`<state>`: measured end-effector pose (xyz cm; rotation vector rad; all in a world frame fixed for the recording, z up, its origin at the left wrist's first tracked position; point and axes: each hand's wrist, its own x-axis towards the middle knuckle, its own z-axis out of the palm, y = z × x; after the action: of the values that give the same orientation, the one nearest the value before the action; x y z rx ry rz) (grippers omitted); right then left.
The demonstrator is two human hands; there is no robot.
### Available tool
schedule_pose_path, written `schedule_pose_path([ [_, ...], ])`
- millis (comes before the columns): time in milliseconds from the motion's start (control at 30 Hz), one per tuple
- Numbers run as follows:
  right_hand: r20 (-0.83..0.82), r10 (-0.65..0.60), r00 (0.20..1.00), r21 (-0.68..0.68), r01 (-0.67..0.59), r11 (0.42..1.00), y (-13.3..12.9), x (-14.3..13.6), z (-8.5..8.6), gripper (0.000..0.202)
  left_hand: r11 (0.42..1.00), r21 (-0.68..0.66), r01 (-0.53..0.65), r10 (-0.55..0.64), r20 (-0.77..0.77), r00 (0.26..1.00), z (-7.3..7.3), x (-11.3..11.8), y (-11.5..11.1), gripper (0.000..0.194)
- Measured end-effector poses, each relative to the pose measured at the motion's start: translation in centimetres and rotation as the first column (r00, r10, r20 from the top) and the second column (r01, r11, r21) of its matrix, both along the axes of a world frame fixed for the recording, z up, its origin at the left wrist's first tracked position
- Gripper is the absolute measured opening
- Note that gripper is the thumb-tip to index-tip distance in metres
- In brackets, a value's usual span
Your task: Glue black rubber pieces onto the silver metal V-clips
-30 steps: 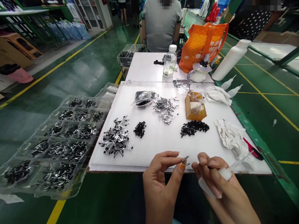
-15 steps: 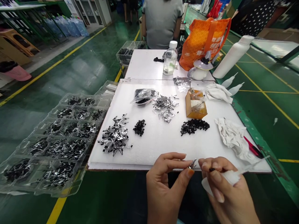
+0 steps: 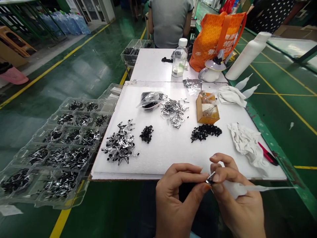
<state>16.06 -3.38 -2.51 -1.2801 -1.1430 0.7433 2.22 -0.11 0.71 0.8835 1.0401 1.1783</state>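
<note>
Near the table's front edge, my left hand (image 3: 177, 198) pinches a small silver metal clip (image 3: 211, 177) between thumb and forefinger. My right hand (image 3: 239, 206) meets it there, with thumb and forefinger closed at the clip's dark end. A small black piece seems to be between those fingertips, mostly hidden. Tucked in the right palm is a white plastic dropper (image 3: 235, 189), its thin tip pointing right. Beyond the hands lie a heap of small black pieces (image 3: 205, 133), a smaller black heap (image 3: 146, 134), loose silver clips (image 3: 175, 112) and a pile of silver-and-black clips (image 3: 120, 145).
A compartmented clear tray (image 3: 44, 172) of clips is at left. A small yellow-brown box (image 3: 208, 115), crumpled white cloth (image 3: 245, 143), red-and-black tool (image 3: 268, 154), bottle (image 3: 179, 61) and orange bag (image 3: 208, 39) stand or lie on the table. A person (image 3: 170, 24) sits ahead.
My right hand has moved left, bringing its fingertips and the black piece against the clip in my left hand. The dropper has swung to point more level. The view has shifted slightly.
</note>
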Motion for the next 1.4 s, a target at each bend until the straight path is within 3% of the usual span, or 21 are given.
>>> schedule_pose_path([
  [267, 0.028, 0.011, 1.0, 0.01, -0.012, 1.0, 0.02, 0.13, 0.07, 0.009, 0.999, 0.043, 0.022, -0.021, -0.02, 1.0, -0.26, -0.24, -0.03, 0.011],
  [600, -0.064, -0.019, 0.998, -0.025, 0.018, 1.0, -0.12, 0.22, -0.52, 0.01, 0.985, 0.129, 0.118, -0.109, -0.073, 0.991, -0.73, -0.65, 0.21, 0.015],
  [1133, -0.052, -0.1, 0.994, -0.022, 0.099, 0.995, 0.12, -0.01, -0.1, 0.012, 0.986, 0.14, 0.093, -0.078, -0.106, 0.991, -0.37, -0.52, 0.51, 0.012],
  [1400, -0.1, -0.081, 0.992, -0.011, 0.08, 0.997, 0.0, 0.29, -0.41, 0.01, 0.985, 0.146, 0.097, -0.081, -0.112, 0.99, -0.43, -0.59, 0.55, 0.016],
])
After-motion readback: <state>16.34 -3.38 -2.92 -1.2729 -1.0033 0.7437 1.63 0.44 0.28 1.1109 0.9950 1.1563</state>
